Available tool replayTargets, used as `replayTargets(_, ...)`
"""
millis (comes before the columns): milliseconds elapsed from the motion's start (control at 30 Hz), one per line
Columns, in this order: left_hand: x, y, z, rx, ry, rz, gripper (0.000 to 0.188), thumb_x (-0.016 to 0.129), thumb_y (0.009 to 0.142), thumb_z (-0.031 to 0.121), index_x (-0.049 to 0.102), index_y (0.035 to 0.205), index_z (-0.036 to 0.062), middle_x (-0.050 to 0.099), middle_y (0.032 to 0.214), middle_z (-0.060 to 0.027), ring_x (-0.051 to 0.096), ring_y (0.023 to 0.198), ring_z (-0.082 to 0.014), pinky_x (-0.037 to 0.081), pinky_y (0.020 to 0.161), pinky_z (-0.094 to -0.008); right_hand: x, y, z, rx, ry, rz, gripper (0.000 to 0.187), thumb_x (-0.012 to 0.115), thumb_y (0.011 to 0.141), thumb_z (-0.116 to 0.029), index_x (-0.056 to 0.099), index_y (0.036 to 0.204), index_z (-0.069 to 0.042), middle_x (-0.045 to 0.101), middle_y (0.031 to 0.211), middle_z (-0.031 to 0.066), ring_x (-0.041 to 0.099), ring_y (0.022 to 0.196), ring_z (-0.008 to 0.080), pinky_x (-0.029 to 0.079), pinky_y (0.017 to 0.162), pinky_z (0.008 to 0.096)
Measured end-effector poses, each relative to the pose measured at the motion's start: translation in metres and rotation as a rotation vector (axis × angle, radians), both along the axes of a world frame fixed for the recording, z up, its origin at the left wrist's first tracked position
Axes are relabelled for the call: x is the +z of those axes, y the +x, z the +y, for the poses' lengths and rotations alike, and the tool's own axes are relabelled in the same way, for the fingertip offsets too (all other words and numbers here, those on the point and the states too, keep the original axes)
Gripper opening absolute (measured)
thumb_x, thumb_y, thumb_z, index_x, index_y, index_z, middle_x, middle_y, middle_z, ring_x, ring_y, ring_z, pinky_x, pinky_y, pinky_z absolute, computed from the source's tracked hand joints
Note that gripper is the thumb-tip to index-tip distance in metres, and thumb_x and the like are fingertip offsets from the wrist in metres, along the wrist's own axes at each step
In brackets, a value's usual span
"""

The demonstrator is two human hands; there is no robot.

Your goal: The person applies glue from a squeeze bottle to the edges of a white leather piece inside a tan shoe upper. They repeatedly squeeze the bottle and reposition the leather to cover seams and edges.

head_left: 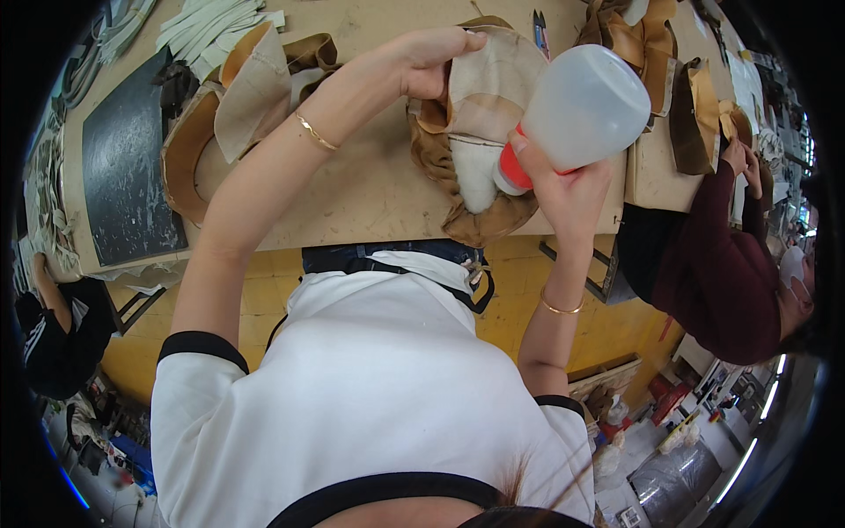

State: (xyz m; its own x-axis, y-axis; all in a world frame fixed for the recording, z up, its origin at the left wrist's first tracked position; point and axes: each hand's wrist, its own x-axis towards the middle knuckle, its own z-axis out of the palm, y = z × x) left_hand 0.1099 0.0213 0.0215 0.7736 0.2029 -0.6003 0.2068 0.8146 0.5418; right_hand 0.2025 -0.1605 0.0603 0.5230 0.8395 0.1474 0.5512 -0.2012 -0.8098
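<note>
A brown leather shoe upper [497, 84] with its pale lining facing up lies at the table's near edge. A white, tongue-shaped piece covers its near end. My left hand [436, 57] grips the upper's far left edge, thumb on the lining and the other fingers partly hidden. My right hand [568, 189] is closed round a translucent plastic squeeze bottle [588, 106] near its red collar. The bottle is tilted, base up to the right, with its white-tipped mouth close above the white piece. Whether the tip touches it I cannot tell.
More brown leather uppers [198, 167] stand on the table [352, 207] to the left, beside a black board [128, 163]. Pale strips [211, 31] lie behind; pens [540, 33] are near the upper. A co-worker in a maroon sleeve [704, 255] handles leather on the right; another person's arm [55, 295] is far left.
</note>
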Motion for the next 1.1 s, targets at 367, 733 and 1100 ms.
replayTargets(367, -0.005, -0.004, -0.001, 0.011, -0.005, -0.012, 0.038, 0.037, 0.098, 0.027, 0.044, 0.123, -0.0015, 0.052, 0.123, -0.0131, 0.054, 0.110, -0.0216, 0.044, 0.095, -0.0375, -0.004, -0.011, 0.009, -0.140, 0.369, 0.133, 0.024, 0.078, 0.066, -0.011, 0.066, 0.083, 0.001, 0.067, 0.079, 0.0061, 0.061, 0.071, 0.0124, 0.049, 0.068, 0.0270)
replayTargets(733, -0.008, -0.005, 0.002, -0.017, 0.041, -0.032, 0.036, 0.036, 0.098, 0.024, 0.045, 0.122, -0.0015, 0.053, 0.120, -0.0123, 0.053, 0.109, -0.0188, 0.045, 0.093, -0.0351, -0.033, -0.027, 0.022, -0.002, 0.265, 0.098, 0.034, 0.077, 0.067, -0.018, 0.065, 0.092, 0.000, 0.068, 0.084, 0.0095, 0.066, 0.073, 0.0170, 0.052, 0.067, 0.0289)
replayTargets(1100, 0.000, -0.003, -0.001, 0.024, 0.006, 0.015, 0.037, 0.036, 0.098, 0.024, 0.043, 0.124, -0.0009, 0.053, 0.122, -0.0116, 0.053, 0.111, -0.0204, 0.042, 0.097, -0.0376, -0.012, -0.027, -0.008, 0.076, 0.074, 0.197, 0.024, 0.076, 0.067, -0.013, 0.067, 0.084, 0.000, 0.068, 0.078, 0.0078, 0.065, 0.071, 0.0144, 0.051, 0.066, 0.0279)
